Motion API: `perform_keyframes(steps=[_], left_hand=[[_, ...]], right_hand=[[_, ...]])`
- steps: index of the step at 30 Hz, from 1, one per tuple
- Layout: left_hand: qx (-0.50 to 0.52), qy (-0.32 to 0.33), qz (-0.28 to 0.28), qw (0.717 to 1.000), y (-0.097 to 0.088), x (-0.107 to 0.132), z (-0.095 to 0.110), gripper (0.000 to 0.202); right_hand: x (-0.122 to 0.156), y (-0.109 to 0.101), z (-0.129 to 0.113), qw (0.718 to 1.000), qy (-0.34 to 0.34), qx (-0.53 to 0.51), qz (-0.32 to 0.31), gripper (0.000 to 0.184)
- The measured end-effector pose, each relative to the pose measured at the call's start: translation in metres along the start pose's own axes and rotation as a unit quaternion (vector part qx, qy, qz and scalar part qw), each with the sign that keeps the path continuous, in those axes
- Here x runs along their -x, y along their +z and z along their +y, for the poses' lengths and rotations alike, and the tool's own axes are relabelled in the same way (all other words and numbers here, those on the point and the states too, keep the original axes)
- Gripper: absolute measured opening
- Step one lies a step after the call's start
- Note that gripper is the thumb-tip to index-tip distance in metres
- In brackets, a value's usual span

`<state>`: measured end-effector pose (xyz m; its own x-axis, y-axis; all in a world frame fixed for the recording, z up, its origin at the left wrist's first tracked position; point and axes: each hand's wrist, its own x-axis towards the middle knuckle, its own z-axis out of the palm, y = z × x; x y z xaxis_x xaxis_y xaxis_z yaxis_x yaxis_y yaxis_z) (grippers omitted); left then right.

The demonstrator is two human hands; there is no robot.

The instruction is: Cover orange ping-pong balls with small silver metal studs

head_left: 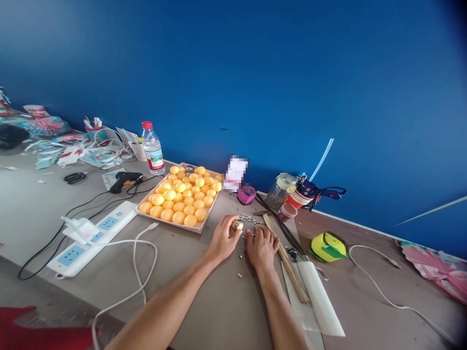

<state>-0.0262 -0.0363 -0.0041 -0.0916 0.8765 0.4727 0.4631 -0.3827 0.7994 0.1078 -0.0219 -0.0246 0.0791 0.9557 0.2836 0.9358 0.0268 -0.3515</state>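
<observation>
My left hand (223, 239) grips a small ball (239, 225) between thumb and fingers; its surface looks partly silver and partly pale. Beside it, my right hand (261, 247) rests palm down on the table with its fingers apart. Its fingertips touch the tabletop by a loose heap of small shiny silver beads (251, 219); whether a bead is under them is hidden. Two loose beads (240, 275) lie nearer to me, between my forearms. To the left, a shallow box (201, 228) holds many orange table tennis balls (178, 206) and a silver-covered one (189, 169).
A bundle of wooden sticks (292, 270) and a white sheet (321, 296) lie right of my hands. Further left are a power strip (93, 238), a hot glue gun (126, 181), scissors (75, 178) and a water bottle (153, 150). Jars (280, 192) stand along the blue wall.
</observation>
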Motion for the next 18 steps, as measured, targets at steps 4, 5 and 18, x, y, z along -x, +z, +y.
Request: perform_keyframes(steps=[4, 5, 18], left_hand=[[-0.003, 0.005, 0.003, 1.0, 0.0, 0.0, 0.001, 0.034], [-0.003, 0.006, 0.005, 1.0, 0.0, 0.0, 0.001, 0.034], [0.012, -0.003, -0.003, 1.0, 0.001, 0.001, -0.001, 0.033]], right_hand=[[-0.004, 0.0, 0.002, 0.995, -0.056, -0.068, 0.046, 0.036], [-0.005, -0.001, 0.002, 0.993, -0.068, -0.078, 0.052, 0.035], [-0.014, -0.004, 0.016, 0.985, -0.036, -0.168, 0.015, 0.038]])
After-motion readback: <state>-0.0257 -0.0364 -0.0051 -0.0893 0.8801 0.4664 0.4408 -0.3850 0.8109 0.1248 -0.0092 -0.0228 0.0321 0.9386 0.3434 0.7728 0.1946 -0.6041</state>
